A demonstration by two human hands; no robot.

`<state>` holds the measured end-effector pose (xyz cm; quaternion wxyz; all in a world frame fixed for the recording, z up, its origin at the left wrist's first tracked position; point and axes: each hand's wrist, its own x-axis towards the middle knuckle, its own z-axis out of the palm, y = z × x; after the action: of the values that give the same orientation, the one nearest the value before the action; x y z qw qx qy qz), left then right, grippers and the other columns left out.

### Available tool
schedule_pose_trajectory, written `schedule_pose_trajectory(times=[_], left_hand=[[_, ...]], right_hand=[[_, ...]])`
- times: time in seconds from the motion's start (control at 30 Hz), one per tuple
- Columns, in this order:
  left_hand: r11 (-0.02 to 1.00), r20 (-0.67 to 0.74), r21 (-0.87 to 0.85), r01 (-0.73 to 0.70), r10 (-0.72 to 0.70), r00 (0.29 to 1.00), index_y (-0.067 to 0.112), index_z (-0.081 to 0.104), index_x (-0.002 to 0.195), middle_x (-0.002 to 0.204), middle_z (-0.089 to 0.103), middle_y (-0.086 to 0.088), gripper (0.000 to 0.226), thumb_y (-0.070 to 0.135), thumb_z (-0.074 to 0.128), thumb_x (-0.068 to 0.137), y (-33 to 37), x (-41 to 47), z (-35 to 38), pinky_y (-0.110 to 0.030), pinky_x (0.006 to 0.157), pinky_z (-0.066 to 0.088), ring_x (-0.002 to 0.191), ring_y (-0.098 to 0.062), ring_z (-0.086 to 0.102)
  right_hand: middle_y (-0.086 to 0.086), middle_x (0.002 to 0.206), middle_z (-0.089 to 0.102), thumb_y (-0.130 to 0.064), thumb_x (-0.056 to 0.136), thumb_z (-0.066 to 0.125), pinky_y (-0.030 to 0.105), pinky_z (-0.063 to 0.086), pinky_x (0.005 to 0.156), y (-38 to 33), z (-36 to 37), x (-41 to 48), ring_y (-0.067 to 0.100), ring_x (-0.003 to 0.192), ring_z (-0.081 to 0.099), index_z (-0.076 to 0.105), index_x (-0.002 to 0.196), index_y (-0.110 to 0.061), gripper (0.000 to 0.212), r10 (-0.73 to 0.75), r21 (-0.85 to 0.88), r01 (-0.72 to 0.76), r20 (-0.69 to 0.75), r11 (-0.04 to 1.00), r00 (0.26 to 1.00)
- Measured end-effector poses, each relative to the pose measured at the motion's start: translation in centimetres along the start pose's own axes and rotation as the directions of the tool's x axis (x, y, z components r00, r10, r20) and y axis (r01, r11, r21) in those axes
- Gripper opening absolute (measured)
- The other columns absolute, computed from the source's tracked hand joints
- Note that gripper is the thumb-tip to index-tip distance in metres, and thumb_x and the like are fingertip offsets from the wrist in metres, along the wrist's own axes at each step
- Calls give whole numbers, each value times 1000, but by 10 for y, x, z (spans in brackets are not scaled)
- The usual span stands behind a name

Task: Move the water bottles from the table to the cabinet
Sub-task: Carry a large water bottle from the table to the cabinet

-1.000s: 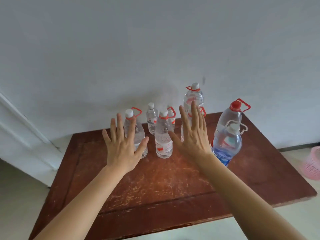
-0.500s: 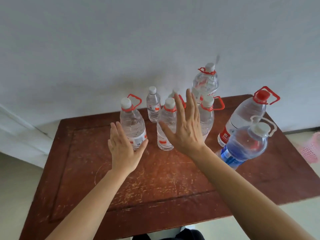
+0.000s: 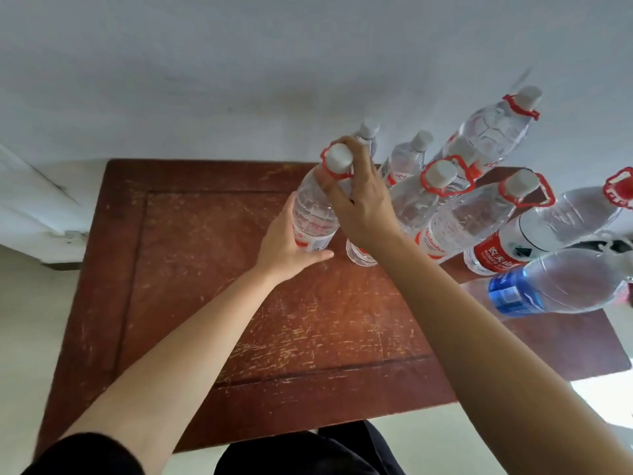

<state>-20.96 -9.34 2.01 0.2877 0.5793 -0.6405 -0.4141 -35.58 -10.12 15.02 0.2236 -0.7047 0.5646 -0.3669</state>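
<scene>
The clear water bottle (image 3: 313,209) with the white cap and red carry ring stood upright just above the centre of the frame, on the far half of the wooden table (image 3: 205,275). Its base was hidden behind a hand, so I could not tell whether it was touching the wood. The left hand (image 3: 291,243) was wrapped around its lower body at the label, thumb stretched along the bottom. The right hand (image 3: 361,209) came over from the right and its fingers were curled round the neck just under the cap.

Just beside it to the right stood the other water bottles:
- two small ones (image 3: 404,159) at the back by the wall
- a tall one (image 3: 493,132) in the upper right
- two with red rings (image 3: 460,222)
- a large red-labelled one (image 3: 548,231)
- a blue-labelled one (image 3: 561,289) at the right edge

The grey wall (image 3: 239,63) filled the top of the frame, and dark clothing (image 3: 301,450) showed at the bottom.
</scene>
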Motion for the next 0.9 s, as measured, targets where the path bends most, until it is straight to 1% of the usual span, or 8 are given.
schedule_pose_trajectory(times=[0.07, 0.17, 0.33, 0.47, 0.63, 0.73, 0.83, 0.9], left_hand=[[994, 32, -112, 6, -3, 999, 32, 36, 146, 136, 60, 15, 111, 47, 97, 54, -1, 11, 3, -38, 109, 46, 124, -5, 57], [998, -1, -54, 30, -30, 1000, 39, 47, 134, 119, 65, 22, 95, 44, 97, 53, -1, 16, 6, -34, 103, 48, 114, -7, 63], [997, -62, 76, -27, 31, 998, 38, 53, 132, 120, 69, 16, 85, 46, 93, 58, 9, -2, 1, -28, 96, 49, 111, -9, 65], [976, -92, 211, -51, 72, 993, 28, 57, 124, 113, 69, 11, 77, 50, 91, 58, 2, -31, -6, -31, 86, 51, 104, -13, 65], [862, -63, 472, -184, 241, 968, 13, 59, 114, 101, 65, 1, 75, 49, 90, 56, -15, -69, -19, -30, 81, 45, 92, -20, 61], [793, 24, 578, -194, 221, 975, 19, 54, 118, 106, 61, 4, 82, 72, 66, 57, -21, -76, -23, -38, 88, 49, 95, -18, 55], [757, 43, 629, -178, 194, 980, 24, 51, 128, 114, 59, 1, 87, 76, 63, 59, -22, -84, -16, -41, 95, 48, 105, -19, 50], [786, 42, 589, -188, 202, 978, 28, 52, 133, 121, 59, 1, 87, 73, 69, 60, -24, -90, -9, -44, 103, 44, 114, -20, 50]], right_hand=[[0, 122, 60, -32, 102, 61, 7, 39, 80, 3, -2, -8, 3, 96, 55, 45, 134, -16, 39, 37, 18, -37, -18, 999, 999], [2, 121, 61, -36, 103, 59, 26, 48, 88, 7, -3, -22, 18, 105, 60, 42, 136, -19, 41, 93, 44, -89, -79, 995, 993], [6, 121, 60, -32, 104, 57, 42, 50, 96, 6, 0, -51, 22, 111, 59, 45, 135, -9, 40, 100, 114, -85, -137, 990, 985], [5, 102, 59, -30, 105, 55, 54, 49, 83, 4, 5, -71, 25, 93, 58, 50, 119, -10, 25, 102, 291, -55, -149, 955, 983], [-6, 106, 58, -21, 104, 54, 25, 48, 87, -5, -1, -105, 6, 99, 59, 52, 120, -12, 18, 161, 449, -109, -79, 887, 984], [-5, 121, 60, -19, 104, 53, 18, 46, 95, -3, -2, -127, 0, 114, 59, 49, 134, -14, 31, 249, 515, -184, -59, 837, 967], [0, 123, 65, -37, 104, 56, 33, 50, 96, 15, -9, -145, 9, 115, 62, 51, 137, -19, 37, 452, 581, -331, -71, 744, 889], [2, 124, 71, -46, 100, 62, 48, 56, 95, 33, -14, -157, 25, 116, 69, 56, 128, -28, 34, 694, 708, -496, 11, 503, 720]])
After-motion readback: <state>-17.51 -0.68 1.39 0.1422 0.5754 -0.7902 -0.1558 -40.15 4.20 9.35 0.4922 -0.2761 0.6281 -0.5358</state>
